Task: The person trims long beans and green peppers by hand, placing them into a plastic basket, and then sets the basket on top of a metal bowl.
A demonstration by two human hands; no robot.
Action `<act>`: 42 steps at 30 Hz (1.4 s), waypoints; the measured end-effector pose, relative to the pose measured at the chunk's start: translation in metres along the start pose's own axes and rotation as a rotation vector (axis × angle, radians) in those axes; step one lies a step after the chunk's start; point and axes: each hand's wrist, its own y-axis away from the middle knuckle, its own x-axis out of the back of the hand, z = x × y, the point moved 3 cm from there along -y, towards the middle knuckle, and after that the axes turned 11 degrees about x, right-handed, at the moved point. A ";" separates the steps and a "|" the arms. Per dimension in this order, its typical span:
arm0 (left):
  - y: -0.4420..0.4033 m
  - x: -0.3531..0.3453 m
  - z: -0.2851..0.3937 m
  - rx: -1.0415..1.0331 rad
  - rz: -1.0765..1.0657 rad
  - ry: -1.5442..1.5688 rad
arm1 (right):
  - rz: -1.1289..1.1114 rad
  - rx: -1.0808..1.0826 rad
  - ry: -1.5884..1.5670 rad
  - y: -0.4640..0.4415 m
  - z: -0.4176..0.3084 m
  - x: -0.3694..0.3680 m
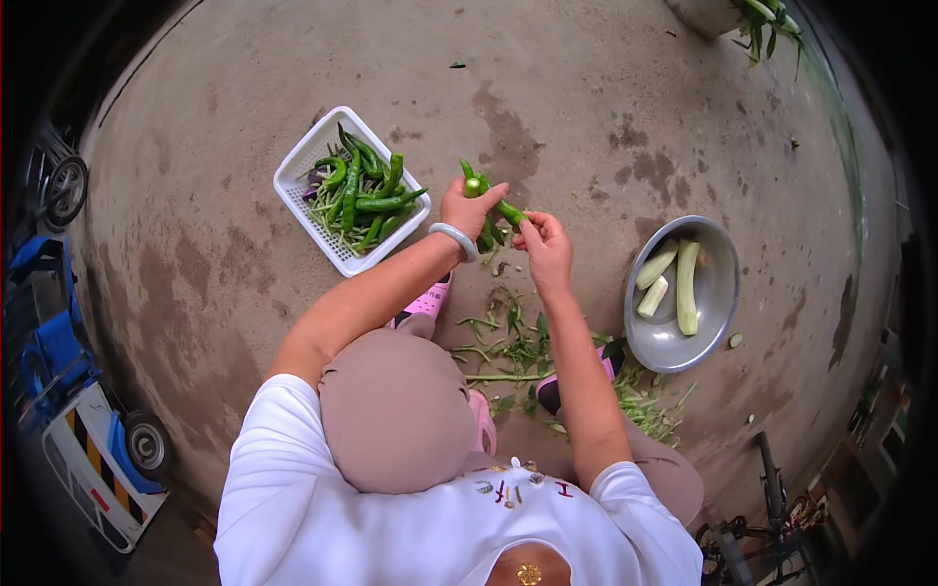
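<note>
My left hand [465,208], with a pale bangle at the wrist, is closed around several green peppers [473,185]. Their ends stick out above and below the fist. One long green pepper [509,212] slants from it toward my right hand [548,252], whose thumb and fingers pinch the near end. To the left of my hands is a white plastic basket [293,200] with more green peppers [351,195] lying on thin green bean-like pieces [332,217]. Some dark purple shows at the basket's left side, too covered to name.
A metal bowl [718,293] at the right holds several pale green peeled lengths of vegetable [687,288]. Stems, leaves and peelings [523,347] litter the concrete floor by my pink shoes [427,301]. A blue-and-white vehicle [98,469] stands far left, a bicycle [772,498] lower right.
</note>
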 end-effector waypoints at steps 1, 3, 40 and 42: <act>0.000 0.000 0.000 -0.015 0.003 0.011 | -0.002 0.000 0.008 0.000 -0.001 0.000; -0.002 -0.001 -0.001 -0.034 0.013 0.022 | -0.009 0.001 0.011 0.002 -0.006 0.001; -0.058 0.316 -0.082 0.348 0.417 0.201 | -0.161 -0.064 0.701 0.146 -0.071 0.052; -0.046 0.305 -0.067 0.397 0.244 0.227 | -0.244 -0.190 0.307 0.139 -0.098 0.048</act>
